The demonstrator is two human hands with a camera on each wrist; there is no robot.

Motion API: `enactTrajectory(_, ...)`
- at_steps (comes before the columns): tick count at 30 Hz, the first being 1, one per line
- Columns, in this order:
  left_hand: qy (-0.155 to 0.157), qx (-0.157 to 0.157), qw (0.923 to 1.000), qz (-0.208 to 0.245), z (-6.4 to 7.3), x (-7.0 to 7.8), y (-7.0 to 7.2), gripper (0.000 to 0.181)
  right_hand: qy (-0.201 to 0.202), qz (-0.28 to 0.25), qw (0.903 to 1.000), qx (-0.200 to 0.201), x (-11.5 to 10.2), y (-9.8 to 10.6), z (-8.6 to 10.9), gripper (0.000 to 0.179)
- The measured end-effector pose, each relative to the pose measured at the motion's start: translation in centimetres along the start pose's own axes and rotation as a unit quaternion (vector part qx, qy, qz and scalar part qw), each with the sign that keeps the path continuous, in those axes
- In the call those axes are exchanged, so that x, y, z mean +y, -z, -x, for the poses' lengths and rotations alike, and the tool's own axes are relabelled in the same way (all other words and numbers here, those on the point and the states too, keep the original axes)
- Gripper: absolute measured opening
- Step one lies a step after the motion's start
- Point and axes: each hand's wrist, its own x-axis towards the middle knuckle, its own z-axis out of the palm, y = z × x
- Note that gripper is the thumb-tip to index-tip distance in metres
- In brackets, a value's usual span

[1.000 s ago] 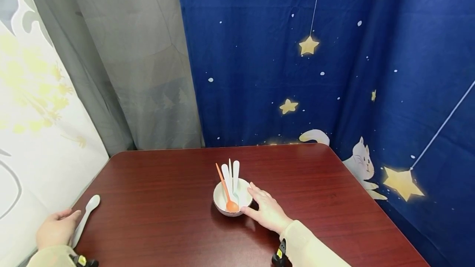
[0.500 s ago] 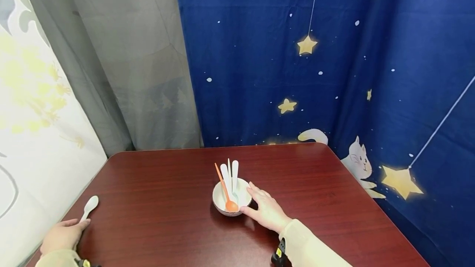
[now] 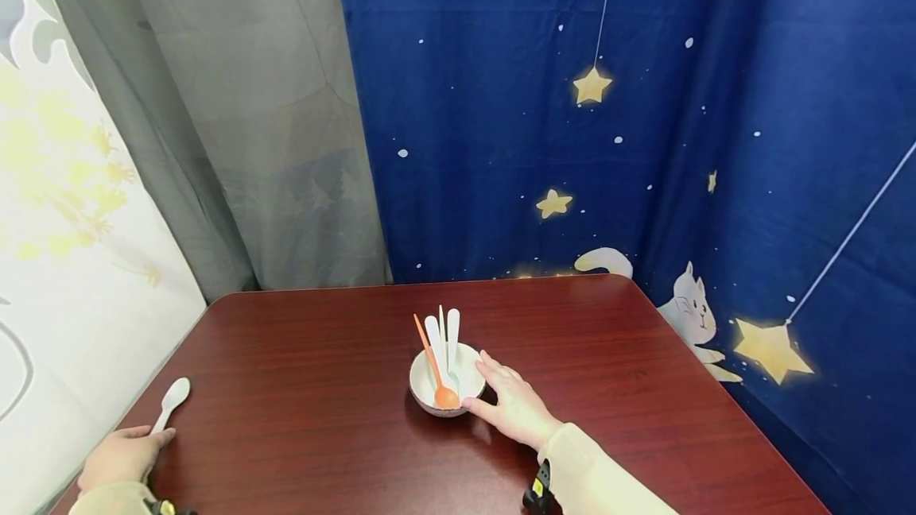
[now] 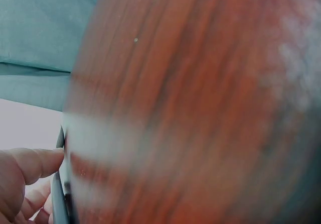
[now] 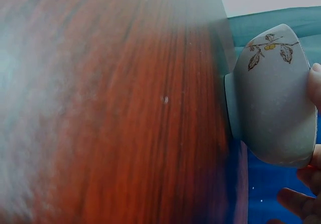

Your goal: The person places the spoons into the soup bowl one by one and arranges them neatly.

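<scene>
At the table's left edge lies a white spoon, bowl end pointing away. My left hand pinches its handle between thumb and fingers; the rest of the handle is hidden under the hand. In the left wrist view, the thumb and some curled fingers show in the lower left corner. My right hand holds the side of a white bowl, thumb and fingers at its rim. An orange spoon and several white utensils stand in it, handles up. Brown leaves decorate the bowl's outside.
The dark red wooden table has rounded far corners. Behind it hang a grey curtain and a blue curtain with yellow stars. White patterned cloth hangs along the left side.
My left hand has moved slightly forward and right from beside the spoon onto its handle, then stayed nearly still. My right hand and the bowl have kept their place.
</scene>
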Motion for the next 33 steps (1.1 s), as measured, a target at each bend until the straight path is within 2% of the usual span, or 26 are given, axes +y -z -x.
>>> enactTrajectory(10, -0.01, 0.013, 0.9997, -0.021, -0.24, -0.17, -0.04, 0.06, 0.001, -0.001, 1.0, 0.004, 0.06, -0.11, 0.01, 0.078)
enactTrajectory(19, -0.025, 0.012, 0.9992, -0.03, -0.49, -0.6, 0.01, 0.052, 0.004, -0.002, 1.0, 0.003, 0.13, -0.14, -0.05, 0.078)
enactTrajectory(28, -0.054, -0.001, 0.997, -0.055, -0.12, -0.44, 0.48, 0.042, 0.002, -0.002, 1.0, 0.003, 0.04, -0.09, 0.02, 0.078)
enactTrajectory(33, -0.053, -0.01, 0.9965, -0.064, -0.52, -0.7, 0.49, 0.043, 0.001, -0.003, 1.0, 0.002, -0.04, -0.04, 0.04, 0.077)
